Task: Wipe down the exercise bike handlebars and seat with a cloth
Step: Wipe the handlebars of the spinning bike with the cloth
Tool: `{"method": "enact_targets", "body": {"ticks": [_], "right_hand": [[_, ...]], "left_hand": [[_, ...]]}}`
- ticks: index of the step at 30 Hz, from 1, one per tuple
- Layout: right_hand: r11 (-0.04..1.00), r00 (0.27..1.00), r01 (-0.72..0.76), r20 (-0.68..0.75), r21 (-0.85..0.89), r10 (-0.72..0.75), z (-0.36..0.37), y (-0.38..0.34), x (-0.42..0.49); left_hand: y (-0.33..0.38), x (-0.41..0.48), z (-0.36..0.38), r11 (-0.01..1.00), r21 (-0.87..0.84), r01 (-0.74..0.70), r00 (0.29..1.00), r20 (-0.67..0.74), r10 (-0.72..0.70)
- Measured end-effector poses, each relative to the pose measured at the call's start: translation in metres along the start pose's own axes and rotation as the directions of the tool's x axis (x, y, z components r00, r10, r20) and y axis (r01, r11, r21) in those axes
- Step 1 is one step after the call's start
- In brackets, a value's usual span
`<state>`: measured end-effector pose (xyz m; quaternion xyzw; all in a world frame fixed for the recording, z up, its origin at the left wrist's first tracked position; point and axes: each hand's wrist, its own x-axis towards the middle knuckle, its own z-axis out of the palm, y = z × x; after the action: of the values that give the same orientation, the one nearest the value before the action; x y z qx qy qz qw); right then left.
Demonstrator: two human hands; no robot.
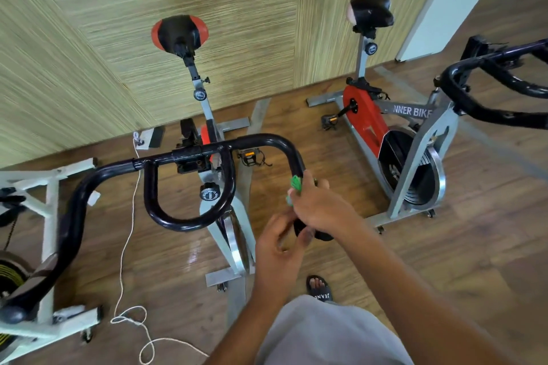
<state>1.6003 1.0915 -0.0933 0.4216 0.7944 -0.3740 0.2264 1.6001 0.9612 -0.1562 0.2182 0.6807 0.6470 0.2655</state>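
Wood-plank floor [341,246], woven-texture wall panels [118,38] behind. Center exercise bike: black handlebars [189,154], red/black seat [179,31] at far end against wall. R hand [320,207] wrapped round handlebar's right grip end, fingers curled, pressing green cloth [295,184] onto bar. L hand [281,243] just below, fingers curled at bar tip; hold on it unclear. Second bike [394,133] to right. White cord [127,246] on floor.
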Motion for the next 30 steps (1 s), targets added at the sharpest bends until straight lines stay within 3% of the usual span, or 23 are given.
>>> {"method": "enact_targets", "body": {"ticks": [5,9,13,15,17,19,21,23,26,28,30], "right_hand": [[0.989,0.989,-0.145,0.006,-0.01,0.145,0.001,0.0,-0.001],[0.978,0.979,-0.196,0.038,-0.076,0.199,0.004,0.012,-0.008],[0.981,0.989,-0.15,-0.003,-0.12,0.151,0.01,0.002,0.022],[0.958,0.996,-0.085,0.012,-0.273,0.091,0.012,0.011,0.017],[0.925,0.996,-0.058,0.038,-0.375,0.078,0.012,0.021,0.012],[0.925,0.993,-0.097,0.026,-0.368,0.114,0.011,0.019,0.014],[0.946,0.992,-0.127,-0.021,-0.299,0.126,0.011,0.003,0.026],[0.979,0.993,-0.082,-0.093,-0.184,0.066,0.011,-0.009,0.042],[0.991,0.958,0.109,-0.257,-0.082,-0.127,0.0,-0.011,0.076],[0.956,0.93,0.262,-0.23,-0.131,-0.286,-0.019,-0.021,0.103],[0.885,0.901,0.394,-0.088,-0.247,-0.425,-0.036,-0.046,0.127]], "left_hand": [[0.001,-0.001,-0.004,0.998,-0.022,-0.05,0.998,-0.05,0.049],[0.003,0.002,-0.01,0.989,0.096,-0.115,0.993,-0.012,0.116],[0.006,0.03,-0.025,0.937,0.323,-0.13,0.968,-0.165,0.191],[0.009,0.053,-0.04,0.866,0.5,-0.013,0.932,-0.308,0.192],[0.016,0.078,-0.052,0.77,0.608,0.193,0.895,-0.432,0.116],[0.015,0.104,-0.063,0.694,0.591,0.412,0.876,-0.466,-0.123],[0.009,0.126,-0.067,0.654,0.522,0.549,0.833,-0.406,-0.375],[0.004,0.136,-0.065,0.57,0.573,0.589,0.807,-0.374,-0.458],[0.005,0.135,-0.058,0.448,0.708,0.546,0.836,-0.431,-0.338],[0.008,0.132,-0.054,0.368,0.775,0.514,0.857,-0.443,-0.264],[0.009,0.133,-0.051,0.314,0.796,0.517,0.854,-0.454,-0.255]]}}
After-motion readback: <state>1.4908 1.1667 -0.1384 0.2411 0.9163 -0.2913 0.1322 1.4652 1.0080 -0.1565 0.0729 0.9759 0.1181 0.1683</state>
